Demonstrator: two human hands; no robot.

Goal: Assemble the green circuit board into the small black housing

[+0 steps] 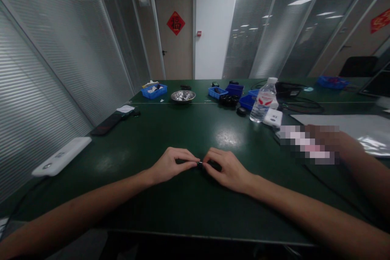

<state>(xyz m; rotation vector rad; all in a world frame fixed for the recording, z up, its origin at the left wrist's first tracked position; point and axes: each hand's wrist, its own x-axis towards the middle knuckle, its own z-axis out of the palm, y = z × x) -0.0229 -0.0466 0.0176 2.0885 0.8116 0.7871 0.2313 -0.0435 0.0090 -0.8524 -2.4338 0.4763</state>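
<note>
Both my hands rest on the dark green table (195, 130), fingertips meeting near the middle. My left hand (170, 164) is closed in a pinch on one end of a small dark part (199, 164). My right hand (227, 168) pinches the other end of the same part, and more of something dark lies under its fingers. The part is too small and dim to name.
Another person's arm (362, 162) lies on the table at right. Behind stand a water bottle (263, 99), a metal bowl (183, 96), several blue bins (154, 90) and a white box (273, 117). A white device (61, 156) and a black phone (106, 125) lie at left.
</note>
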